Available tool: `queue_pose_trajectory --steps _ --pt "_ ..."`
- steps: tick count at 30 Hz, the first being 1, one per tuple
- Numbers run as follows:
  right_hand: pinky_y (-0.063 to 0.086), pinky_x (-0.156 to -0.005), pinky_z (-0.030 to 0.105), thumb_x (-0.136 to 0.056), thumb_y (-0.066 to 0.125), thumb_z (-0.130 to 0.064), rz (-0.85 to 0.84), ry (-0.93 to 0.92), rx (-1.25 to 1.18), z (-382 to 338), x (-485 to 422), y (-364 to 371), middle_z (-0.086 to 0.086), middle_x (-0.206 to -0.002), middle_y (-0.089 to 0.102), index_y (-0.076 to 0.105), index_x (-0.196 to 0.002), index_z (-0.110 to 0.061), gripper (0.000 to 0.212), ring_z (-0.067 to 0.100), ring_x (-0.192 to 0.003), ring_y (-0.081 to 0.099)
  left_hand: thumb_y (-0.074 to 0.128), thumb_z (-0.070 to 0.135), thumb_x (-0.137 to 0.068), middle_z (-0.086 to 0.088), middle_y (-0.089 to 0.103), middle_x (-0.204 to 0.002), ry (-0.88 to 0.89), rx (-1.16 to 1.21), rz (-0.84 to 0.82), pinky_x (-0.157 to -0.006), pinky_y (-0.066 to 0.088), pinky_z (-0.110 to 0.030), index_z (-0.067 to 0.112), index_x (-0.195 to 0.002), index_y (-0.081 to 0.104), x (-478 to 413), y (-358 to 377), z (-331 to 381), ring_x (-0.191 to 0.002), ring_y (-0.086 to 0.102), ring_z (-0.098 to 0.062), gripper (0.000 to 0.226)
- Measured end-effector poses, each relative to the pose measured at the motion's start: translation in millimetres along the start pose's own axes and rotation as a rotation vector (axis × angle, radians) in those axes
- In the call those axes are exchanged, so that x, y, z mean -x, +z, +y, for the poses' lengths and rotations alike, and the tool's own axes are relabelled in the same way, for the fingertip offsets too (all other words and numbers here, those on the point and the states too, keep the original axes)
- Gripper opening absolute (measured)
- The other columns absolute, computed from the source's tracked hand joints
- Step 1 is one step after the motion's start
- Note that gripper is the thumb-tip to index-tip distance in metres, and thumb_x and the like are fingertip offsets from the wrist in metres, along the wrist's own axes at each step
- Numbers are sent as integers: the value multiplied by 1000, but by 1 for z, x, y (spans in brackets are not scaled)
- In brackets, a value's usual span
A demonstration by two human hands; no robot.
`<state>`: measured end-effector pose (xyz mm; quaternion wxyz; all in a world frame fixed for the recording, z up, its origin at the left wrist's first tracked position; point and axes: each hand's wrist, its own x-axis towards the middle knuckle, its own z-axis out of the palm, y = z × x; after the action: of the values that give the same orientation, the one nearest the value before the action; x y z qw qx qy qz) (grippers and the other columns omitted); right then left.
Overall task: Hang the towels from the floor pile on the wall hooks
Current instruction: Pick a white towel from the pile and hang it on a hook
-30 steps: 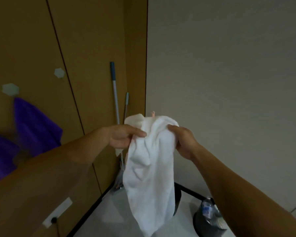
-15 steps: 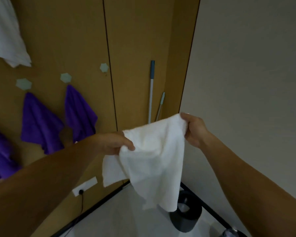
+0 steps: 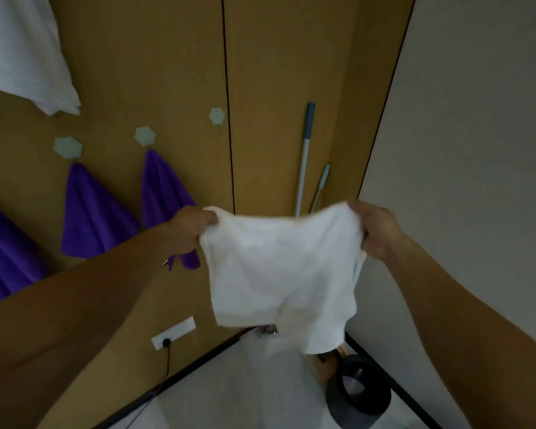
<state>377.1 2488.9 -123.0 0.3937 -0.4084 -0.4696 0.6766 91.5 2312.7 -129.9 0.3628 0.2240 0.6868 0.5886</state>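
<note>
The left hand (image 3: 190,231) and right hand (image 3: 372,232) are each pinching a top corner of the white towel (image 3: 280,267), stretching it wide.

blue-tipped mop pole (image 3: 303,168) leaning at 1 o'clock, white wall socket (image 3: 174,332) at 7 o'clock, round black bin (image 3: 334,400) at 5 o'clock

Two bare forearms show, uncovered from the near edge of view as far as the wrists. Each looks broad close by and tapers farther off. The left grip (image 3: 188,230) and the right grip (image 3: 376,233) are bare hands. Knuckle ridges stand out on the back of the right one.
</note>
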Motion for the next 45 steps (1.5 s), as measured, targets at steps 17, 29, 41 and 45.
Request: queue_pose_trajectory --steps 17,29,41,45 --pt "54 -45 30 -82 75 -12 -73 109 150 15 -82 3 10 -78 72 63 -89 -3 17 21 -61 71 50 0 -89 -18 55 -79 64 -297 200 -59 50 -34 1 -78 57 -44 -29 -9 -70 55 -27 12" --pt "51 -91 53 -78 78 -6 -255 193 212 -10 -124 21 21 -117 65 64 -111 7 38 37 -104 65 65 14 -86 -5 63 -66 42 268 519 -47 47 -28 5 -85 61 -22 -16 -3 -55 60 -18 10" --pt "54 -81 38 -76 79 -12 -254 135 436 18 -147 31 21 -118 64 63 -112 4 43 30 -94 61 57 14 -83 -10 41 -65 74 -36 811 -55 40 -33 17 -58 48 -2 -24 -11 -65 43 -24 27" --pt "52 -87 34 -77 79 -16 -275 202 435 31 -150 39 15 -119 62 61 -120 1 49 26 -96 59 60 18 -86 -11 55 -80 -2 -23 829 -58 46 -32 19 -73 60 6 -35 -17 -69 53 -24 13"
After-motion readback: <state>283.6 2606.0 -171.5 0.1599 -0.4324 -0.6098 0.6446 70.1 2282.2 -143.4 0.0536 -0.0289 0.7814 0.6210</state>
